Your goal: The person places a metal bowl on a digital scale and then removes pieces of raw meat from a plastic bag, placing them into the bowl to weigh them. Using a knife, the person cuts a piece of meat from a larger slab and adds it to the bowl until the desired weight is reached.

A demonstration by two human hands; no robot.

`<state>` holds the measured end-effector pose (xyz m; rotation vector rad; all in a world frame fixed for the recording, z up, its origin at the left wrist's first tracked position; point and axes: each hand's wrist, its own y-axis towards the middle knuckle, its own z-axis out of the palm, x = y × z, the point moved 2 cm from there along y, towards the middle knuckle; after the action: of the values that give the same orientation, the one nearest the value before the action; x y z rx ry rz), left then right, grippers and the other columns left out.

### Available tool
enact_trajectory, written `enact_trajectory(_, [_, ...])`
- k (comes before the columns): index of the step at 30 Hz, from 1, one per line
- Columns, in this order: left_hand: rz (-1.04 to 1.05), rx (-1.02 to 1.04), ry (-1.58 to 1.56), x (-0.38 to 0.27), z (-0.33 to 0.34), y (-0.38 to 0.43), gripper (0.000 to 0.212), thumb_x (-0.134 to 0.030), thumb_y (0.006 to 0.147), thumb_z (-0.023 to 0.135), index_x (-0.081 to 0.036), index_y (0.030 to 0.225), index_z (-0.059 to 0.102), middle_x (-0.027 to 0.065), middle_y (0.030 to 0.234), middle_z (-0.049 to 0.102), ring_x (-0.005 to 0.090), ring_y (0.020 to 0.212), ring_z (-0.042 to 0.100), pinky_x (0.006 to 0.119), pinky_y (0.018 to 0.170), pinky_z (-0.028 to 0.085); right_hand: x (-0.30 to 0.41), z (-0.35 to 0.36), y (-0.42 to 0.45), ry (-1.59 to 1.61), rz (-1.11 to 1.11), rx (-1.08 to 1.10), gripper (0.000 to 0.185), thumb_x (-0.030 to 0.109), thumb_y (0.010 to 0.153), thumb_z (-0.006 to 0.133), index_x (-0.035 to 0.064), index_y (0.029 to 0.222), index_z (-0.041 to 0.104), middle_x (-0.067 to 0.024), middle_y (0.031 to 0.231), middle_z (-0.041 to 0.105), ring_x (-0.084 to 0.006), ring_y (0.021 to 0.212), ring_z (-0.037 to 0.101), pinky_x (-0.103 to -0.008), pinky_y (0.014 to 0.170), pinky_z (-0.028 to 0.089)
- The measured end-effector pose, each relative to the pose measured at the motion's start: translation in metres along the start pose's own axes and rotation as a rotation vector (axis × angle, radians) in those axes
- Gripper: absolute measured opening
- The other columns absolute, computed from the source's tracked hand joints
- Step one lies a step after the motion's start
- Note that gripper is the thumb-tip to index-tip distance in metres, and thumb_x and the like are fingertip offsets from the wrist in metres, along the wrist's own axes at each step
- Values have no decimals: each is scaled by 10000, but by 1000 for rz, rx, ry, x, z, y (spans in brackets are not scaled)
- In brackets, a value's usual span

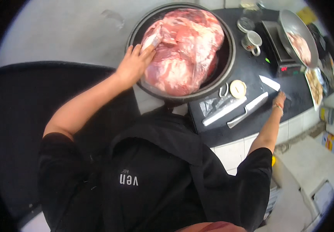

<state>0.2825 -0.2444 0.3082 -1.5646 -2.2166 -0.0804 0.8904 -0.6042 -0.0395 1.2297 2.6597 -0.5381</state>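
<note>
A large piece of raw meat (181, 55) fills a round dark basin (231, 62). My left hand (138, 62) reaches over the basin's left rim and grips the pale shank end of the meat. Far to the right, my right hand (280, 100) is around the handle of a kitchen knife (269, 83), whose bright blade points up and left over the black counter. Most of that handle is hidden by the fingers. Left of this hand lies a cleaver-like metal knife (249, 108), with a long flat whitish strip (225, 110) beside it.
The black counter (296, 101) also bears a mug (252, 42), a round cream lid (238, 89), crumpled clear plastic (209, 105) and a digital scale (288, 70). A metal bowl with pale meat (284, 26) leans over the scale. A tray of food pieces (314, 87) lies at the right edge.
</note>
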Motion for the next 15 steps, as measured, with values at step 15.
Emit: enact_trajectory(15, [-11, -34, -298, 24, 76, -12, 357, -127, 765, 638, -20, 1099, 574, 120, 1185, 536, 308, 1227, 455, 567, 1109, 266, -14, -57, -70, 86, 73, -3, 313, 314, 933, 528, 60, 1117, 531, -181, 1091, 631, -367, 1029, 625, -508, 831, 505])
